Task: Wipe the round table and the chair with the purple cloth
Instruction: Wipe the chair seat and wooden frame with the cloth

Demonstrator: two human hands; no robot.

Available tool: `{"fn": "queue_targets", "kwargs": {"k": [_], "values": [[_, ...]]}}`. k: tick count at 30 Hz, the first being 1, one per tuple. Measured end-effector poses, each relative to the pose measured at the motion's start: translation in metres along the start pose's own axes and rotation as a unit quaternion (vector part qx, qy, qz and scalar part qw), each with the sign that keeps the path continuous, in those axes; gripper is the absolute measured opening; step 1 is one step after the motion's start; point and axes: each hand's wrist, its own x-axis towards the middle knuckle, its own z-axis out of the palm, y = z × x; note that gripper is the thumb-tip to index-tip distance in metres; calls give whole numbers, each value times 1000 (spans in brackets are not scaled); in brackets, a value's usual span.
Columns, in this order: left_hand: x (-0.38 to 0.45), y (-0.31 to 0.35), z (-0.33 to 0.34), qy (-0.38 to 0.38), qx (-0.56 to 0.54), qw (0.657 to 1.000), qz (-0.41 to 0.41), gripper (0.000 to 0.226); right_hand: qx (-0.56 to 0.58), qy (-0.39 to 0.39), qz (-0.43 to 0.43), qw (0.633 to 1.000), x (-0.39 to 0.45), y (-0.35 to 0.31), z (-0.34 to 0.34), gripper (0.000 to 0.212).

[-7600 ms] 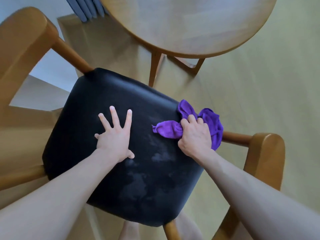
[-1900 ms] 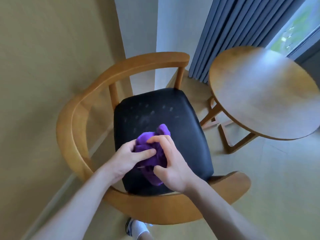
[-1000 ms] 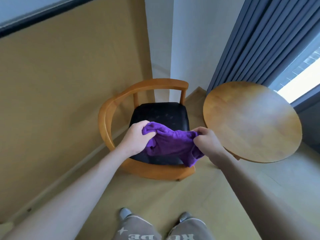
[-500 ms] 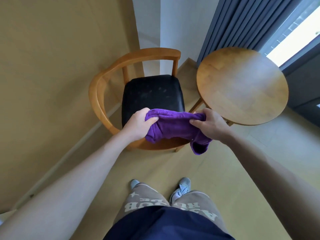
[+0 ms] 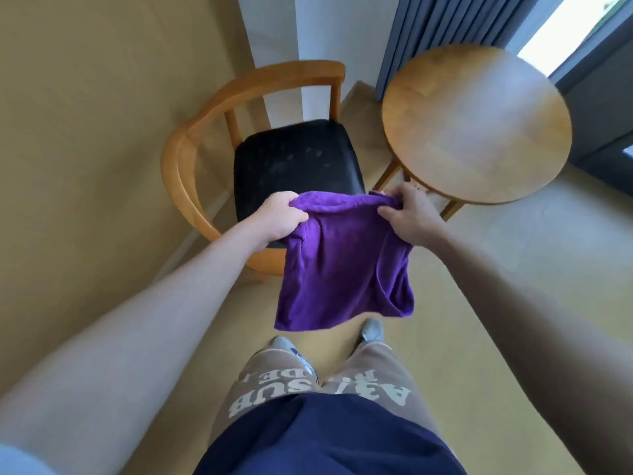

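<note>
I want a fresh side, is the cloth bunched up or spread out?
Spread out. The cloth hangs as a flat sheet, its top edge gripped by both hands.

Purple cloth (image 5: 346,262) spread, hanging

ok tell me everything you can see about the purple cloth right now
The purple cloth is a plain, soft-looking fabric square, roughly rectangular, with no print visible. It hangs opened out in the air, off every surface, in front of the chair. The left hand grips one top corner and the right hand pinches the other, so the top edge is bunched and the rest drapes down. Its right side folds and curls loosely.
</note>
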Motion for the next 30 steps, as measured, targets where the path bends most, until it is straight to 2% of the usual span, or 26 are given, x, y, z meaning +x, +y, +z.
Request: {"fn": "queue_targets", "kwargs": {"k": [3,6,10,12,14,16,18,19,21,23,27,30], "values": [[18,-16,35,32,43,998,-24,21,37,26,41,998,5,24,33,20],[35,-29,65,57,71,995,-41,22,78,20,80,994,8,45,54,16],[56,-41,96,110,96,988,-41,25,112,22,85,990,31,62,65,19],[61,-51,108,160,174,972,9,37,90,13,65,994,44,70,73,24],[61,-63,121,183,287,936,87,60,48,-32,40,998,51,80,86,34],[58,-76,135,97,365,915,144,73,-57,-78,0,995,50,90,103,43],[55,-89,150,-31,409,900,146,86,-147,-75,-58,985,46,101,118,45],[56,-95,157,-63,433,888,144,93,-160,-64,-80,982,46,105,123,44],[62,-102,168,-52,488,857,156,104,-143,-44,-98,984,51,114,126,38],[76,-102,172,-13,516,840,167,103,-137,-34,-101,985,58,121,127,35],[106,-100,169,-10,497,847,188,75,-113,-7,-60,992,77,121,136,32],[110,-104,167,-9,472,855,214,71,-91,-39,11,995,106,118,134,39]]}}
